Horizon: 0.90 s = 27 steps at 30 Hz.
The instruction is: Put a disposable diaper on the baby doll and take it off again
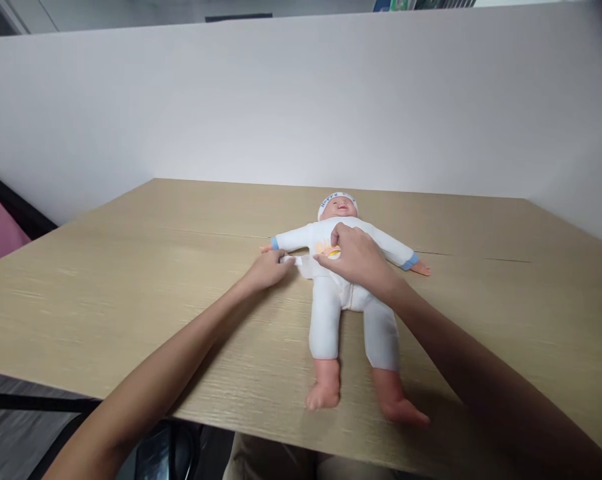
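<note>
A baby doll (325,327) lies on its back, its head away from me and its feet towards me. It wears a white suit with blue cuffs and a white headband with lettering. A white diaper (305,268) seems to be around its waist, one strip stretching out to the left. My left hand (269,268) pinches the end of that strip (299,261), close to the doll's hand. Over the doll's belly, my right hand (357,257) curves with thumb and fingers apart. An orange and yellow print (325,249) shows between them.
The doll rests on a wood-grain table (131,287). Behind the table stands a white partition (291,107). A pink and black item (3,217) is beyond the left edge. Below the front edge are my legs (265,459) and a dark object (153,457).
</note>
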Motion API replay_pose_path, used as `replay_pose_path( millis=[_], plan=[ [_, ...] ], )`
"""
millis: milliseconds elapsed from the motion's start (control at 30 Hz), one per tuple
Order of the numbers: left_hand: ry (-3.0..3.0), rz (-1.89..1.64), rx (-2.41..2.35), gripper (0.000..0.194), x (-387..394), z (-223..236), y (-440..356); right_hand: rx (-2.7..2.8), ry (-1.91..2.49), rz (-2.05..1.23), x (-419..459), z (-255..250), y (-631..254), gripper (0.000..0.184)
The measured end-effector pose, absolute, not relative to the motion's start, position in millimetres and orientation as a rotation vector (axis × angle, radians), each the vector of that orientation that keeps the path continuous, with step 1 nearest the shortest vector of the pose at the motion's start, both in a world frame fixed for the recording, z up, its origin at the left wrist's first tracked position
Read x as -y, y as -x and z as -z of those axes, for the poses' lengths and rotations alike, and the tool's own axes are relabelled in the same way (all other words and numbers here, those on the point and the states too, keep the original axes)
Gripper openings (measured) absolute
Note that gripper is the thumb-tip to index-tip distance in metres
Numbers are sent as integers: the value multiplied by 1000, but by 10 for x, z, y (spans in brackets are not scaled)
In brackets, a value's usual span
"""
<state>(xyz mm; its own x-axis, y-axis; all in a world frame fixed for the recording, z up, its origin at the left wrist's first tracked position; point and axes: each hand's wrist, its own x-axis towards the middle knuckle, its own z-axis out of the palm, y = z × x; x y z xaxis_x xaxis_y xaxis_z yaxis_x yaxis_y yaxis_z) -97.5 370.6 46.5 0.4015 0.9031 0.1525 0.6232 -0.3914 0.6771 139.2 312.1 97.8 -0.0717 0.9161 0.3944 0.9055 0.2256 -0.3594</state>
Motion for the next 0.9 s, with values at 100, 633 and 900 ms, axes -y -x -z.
replay_pose_path(
  millis=[100, 633, 900],
  plan=[
    [-2046, -756, -1197, 37, -3720, -594, 902, 1954, 1686, 3, -3119, -936, -1408, 41],
    [-1897, -774, -762, 41, -3615, -777, 236, 2057, 1563, -307, -3092, -1066, -1512, 61],
    [-1807, -920, -752, 44, -3659, -555, 311, 2039, 1464, -503, -3154, -1083, -1680, 35]
  ],
)
